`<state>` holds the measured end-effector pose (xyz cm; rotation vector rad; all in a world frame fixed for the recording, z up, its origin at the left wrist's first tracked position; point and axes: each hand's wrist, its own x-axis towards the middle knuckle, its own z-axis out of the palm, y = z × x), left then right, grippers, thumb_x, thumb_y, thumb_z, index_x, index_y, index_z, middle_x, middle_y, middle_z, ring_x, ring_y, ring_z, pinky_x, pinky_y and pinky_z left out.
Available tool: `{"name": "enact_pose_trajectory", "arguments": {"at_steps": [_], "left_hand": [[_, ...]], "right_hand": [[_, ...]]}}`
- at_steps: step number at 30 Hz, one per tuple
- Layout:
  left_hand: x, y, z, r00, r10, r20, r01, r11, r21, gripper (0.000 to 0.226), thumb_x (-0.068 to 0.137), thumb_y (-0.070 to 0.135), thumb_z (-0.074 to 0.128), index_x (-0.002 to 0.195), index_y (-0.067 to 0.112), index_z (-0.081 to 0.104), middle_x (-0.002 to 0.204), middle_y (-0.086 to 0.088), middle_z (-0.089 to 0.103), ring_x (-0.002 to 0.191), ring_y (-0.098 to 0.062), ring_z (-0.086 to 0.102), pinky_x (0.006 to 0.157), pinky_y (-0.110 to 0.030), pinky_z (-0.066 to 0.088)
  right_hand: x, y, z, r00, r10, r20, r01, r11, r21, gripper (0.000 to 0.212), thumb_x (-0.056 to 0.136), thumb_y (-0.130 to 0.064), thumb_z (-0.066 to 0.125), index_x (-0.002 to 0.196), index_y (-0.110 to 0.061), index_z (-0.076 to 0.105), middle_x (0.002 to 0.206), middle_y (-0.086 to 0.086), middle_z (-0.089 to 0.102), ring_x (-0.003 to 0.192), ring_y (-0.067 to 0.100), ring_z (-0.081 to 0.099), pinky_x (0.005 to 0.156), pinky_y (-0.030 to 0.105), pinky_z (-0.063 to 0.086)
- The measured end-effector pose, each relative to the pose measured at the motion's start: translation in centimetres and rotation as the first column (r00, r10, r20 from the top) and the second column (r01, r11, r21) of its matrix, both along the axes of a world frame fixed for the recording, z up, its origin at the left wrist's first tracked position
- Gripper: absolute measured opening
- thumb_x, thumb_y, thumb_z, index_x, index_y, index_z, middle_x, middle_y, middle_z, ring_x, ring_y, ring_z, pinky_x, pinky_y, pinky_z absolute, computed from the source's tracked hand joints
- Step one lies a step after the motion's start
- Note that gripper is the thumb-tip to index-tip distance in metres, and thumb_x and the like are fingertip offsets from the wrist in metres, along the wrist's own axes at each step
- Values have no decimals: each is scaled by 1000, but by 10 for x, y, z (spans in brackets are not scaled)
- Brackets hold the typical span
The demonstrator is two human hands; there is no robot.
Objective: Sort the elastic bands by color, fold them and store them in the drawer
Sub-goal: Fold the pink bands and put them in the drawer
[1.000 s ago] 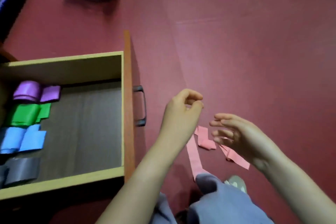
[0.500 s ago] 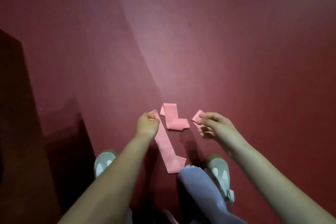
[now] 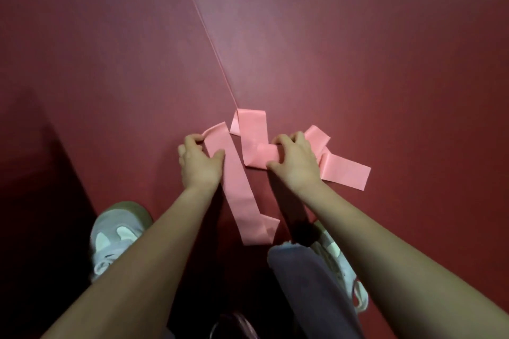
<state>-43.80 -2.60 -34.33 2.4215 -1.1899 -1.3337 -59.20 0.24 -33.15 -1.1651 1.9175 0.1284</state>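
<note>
A long pink elastic band (image 3: pixel 239 195) lies twisted and looped on the dark red floor in front of my feet. My left hand (image 3: pixel 199 162) grips its left loop end, fingers curled over the top edge and thumb on the strip. My right hand (image 3: pixel 293 162) grips a folded middle section of the band, fingers curled over it. Another stretch of the pink band (image 3: pixel 344 172) spreads out to the right of that hand. The drawer is out of view.
My two grey-and-white shoes (image 3: pixel 115 237) (image 3: pixel 340 264) stand close below the band, with a grey trouser leg (image 3: pixel 308 283) between. A seam line (image 3: pixel 209 33) runs diagonally across the red floor. A dark shadowed area fills the lower left.
The view has swung away from the open drawer down to the floor. Both hands have come down onto the pink band and taken hold of it.
</note>
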Motion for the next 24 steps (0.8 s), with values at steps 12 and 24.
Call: {"name": "enact_pose_trajectory", "arguments": {"at_steps": [12,24], "left_hand": [[-14,-18,5,962,177,-208,-229,937,-262,32,91,11,45,67,26,30,63,6,31,54,-4,37,54,-18,30],[-27,-20,12,602,609,-517,-572,780,252,62,84,3,58,139,5,29,119,-9,57,86,-11,60,73,-22,49]], "right_hand": [[-22,4,23,903,-429,32,409,834,-372,40,68,6,44,102,-11,53,110,10,53,111,28,43,95,36,34],[14,-43,-7,949,229,-215,-267,948,-170,40,83,-21,55,119,-11,42,123,12,44,115,32,43,89,41,35]]}}
